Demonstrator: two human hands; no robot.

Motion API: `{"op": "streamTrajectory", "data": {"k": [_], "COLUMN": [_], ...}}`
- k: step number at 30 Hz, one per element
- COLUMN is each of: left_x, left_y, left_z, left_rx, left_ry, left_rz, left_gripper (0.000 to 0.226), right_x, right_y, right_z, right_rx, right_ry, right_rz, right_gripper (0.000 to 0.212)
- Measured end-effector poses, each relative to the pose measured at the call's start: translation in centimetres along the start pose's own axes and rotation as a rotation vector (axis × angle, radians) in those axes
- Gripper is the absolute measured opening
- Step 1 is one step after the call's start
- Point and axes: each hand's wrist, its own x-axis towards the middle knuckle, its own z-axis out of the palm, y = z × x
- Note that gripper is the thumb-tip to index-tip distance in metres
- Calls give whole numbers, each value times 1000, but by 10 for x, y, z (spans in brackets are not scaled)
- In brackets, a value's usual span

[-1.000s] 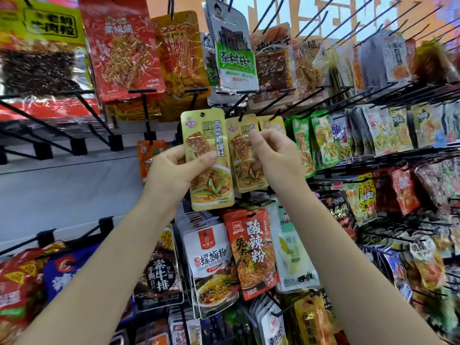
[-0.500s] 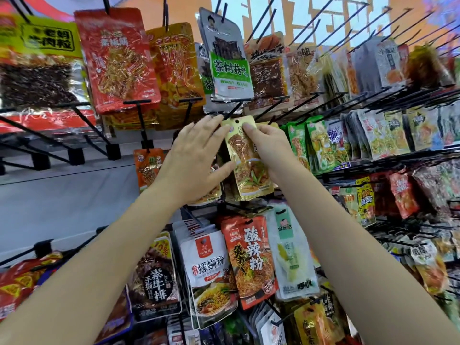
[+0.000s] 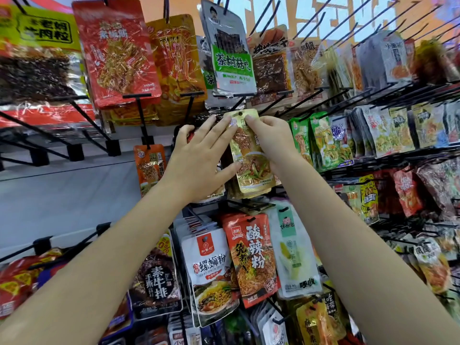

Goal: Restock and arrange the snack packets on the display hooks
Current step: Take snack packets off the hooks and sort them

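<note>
A gold-yellow snack packet [image 3: 251, 165] hangs in the middle of the rack, its punched hole at the top sitting on a black hook. My right hand [image 3: 270, 139] pinches the packet's upper right corner with curled fingers. Spread flat, my left hand [image 3: 199, 158] touches the packet's top left edge with straight fingertips, and its thumb lies against the packet's lower left side. More packets of the same kind hang behind it, mostly hidden by my left hand.
An orange packet [image 3: 149, 168] hangs alone to the left. Green packets [image 3: 321, 140] hang to the right. A red noodle packet [image 3: 251, 257] and a white one [image 3: 211, 275] hang below. Several bare black hooks [image 3: 74, 135] stick out at the left, before a grey wall.
My left hand let go of the yellow packet it gripped and opened flat against the rack. Both hands rose to the front packet's top, which now sits on the hook.
</note>
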Motion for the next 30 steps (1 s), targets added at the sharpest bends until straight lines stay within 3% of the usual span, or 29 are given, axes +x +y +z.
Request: {"op": "streamTrajectory", "data": {"k": [6,8,11,14,20,25,30], "left_x": [-1,-2,-11,-28,-36,-37,-51], "left_y": [0,-1,-8,-21,-27,-20,31], "left_z": [5,5,0,-7,-1,-7,-27], "left_rx": [23,31,-5,-30,35,21,-242], "left_ry": [17,4,21,56,-60,-88,217], "left_rz": [0,9,54,58,13,-41,75], "left_gripper": [79,79,77,74,76,78,58], "right_x": [6,3,-11,-22,-16,-22,-85], "right_y": [9,11,20,39,55,55,36], "right_z": [1,4,5,3,21,15,-48], "right_rx": [-159,-457,-810,-946,-1067,-964,-763], "right_ry": [11,106,260,184,-105,-151,3], "right_rz": [-93,-265,-623,-813,-675,-633,-657], "right_gripper": [42,33,47,44,50,48,33]}}
